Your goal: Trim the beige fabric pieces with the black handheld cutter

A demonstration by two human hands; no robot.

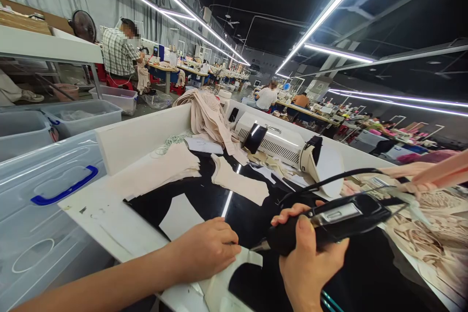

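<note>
Head view: clear plastic bins (78,114) left of the counter (109,224) hold little that can be made out. Near the counter's front edge, the left hand (206,248) presses flat on a pale fabric piece (239,265). Just beside it, the right hand (307,258) grips a black corded tool (329,222), its tip touching that fabric.

The hall is lit from above by long white tube lights (329,7), which are blown out to pure white against a dark ceiling. One tube is mirrored as a bright streak on the glossy black table surface (228,202). The near bench is evenly and brightly lit, with soft shadows only. Strong wide-angle bending is seen at the edges, and straight lines are curved. The far workstations are rendered small and soft.
</note>
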